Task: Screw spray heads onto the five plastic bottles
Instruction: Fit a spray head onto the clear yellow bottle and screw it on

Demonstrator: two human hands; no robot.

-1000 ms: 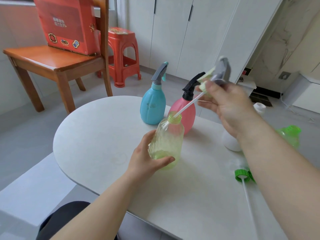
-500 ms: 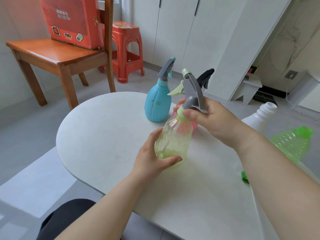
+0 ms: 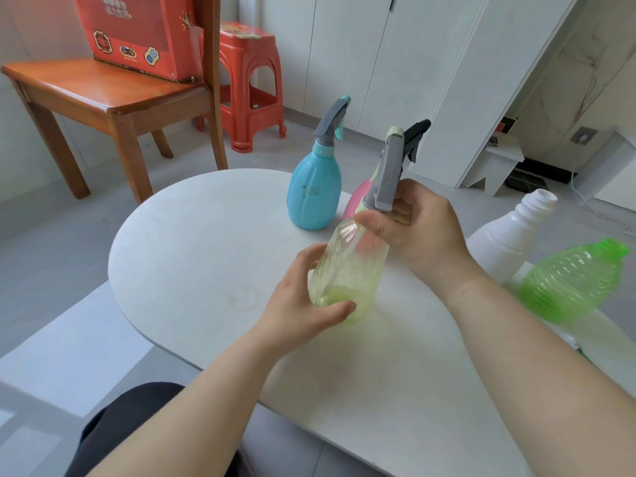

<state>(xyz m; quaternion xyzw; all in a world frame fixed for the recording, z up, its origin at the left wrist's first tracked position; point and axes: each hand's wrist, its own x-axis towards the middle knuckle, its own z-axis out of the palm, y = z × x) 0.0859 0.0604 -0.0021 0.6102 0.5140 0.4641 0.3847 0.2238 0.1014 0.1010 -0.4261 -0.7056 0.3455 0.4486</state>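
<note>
My left hand [image 3: 303, 304] grips the body of a pale yellow-green clear bottle [image 3: 347, 270], tilted above the white table [image 3: 192, 242]. Its neck carries a grey spray head [image 3: 387, 173], and my right hand [image 3: 420, 228] is closed around that head's collar. Behind stand a blue bottle [image 3: 315, 194] with a grey head and a pink bottle [image 3: 356, 197] with a black head, mostly hidden by my hand. At the right a white bottle [image 3: 506, 239] and a bright green bottle [image 3: 574, 280] have bare necks.
A wooden chair [image 3: 103, 94] with a red box [image 3: 137, 32] and a red plastic stool [image 3: 251, 87] stand beyond the table's far left. White cabinets line the back wall. A small white step stool [image 3: 495, 163] sits on the floor at the right.
My right hand brought the grey spray head down, fed its tube into the yellow-green bottle and seated it on the neck. The head has since turned, and the bottle has tilted.
</note>
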